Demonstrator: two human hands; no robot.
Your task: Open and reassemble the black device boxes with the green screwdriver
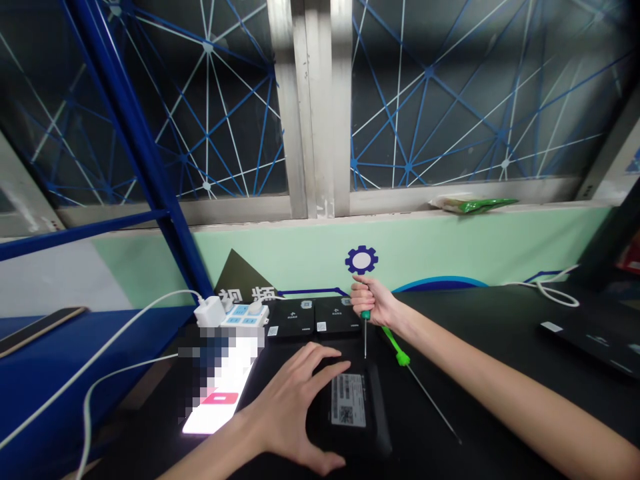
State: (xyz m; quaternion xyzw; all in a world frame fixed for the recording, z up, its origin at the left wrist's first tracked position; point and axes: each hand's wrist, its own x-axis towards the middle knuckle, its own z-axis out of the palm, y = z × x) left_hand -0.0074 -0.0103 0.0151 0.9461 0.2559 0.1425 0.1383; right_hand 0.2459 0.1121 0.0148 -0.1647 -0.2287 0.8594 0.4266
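Note:
My left hand (pixel 295 407) lies spread over the left side of a flat black box (pixel 356 417) with a white label, thumb on the near edge and fingers on the far edge. My right hand (pixel 374 303) is closed round the handle of a green screwdriver (pixel 365 331) held upright, its tip down at the box's far edge. A second green screwdriver (pixel 410 370) lies on the black table (pixel 500 347) just right of the box.
Two more black boxes (pixel 315 317) stand behind the first. A white power strip (pixel 235 315) with a charger and white cables sits at the left, beside a lit phone (pixel 220 393). Blue shelving stands at the left and another black device (pixel 595 340) lies at the right.

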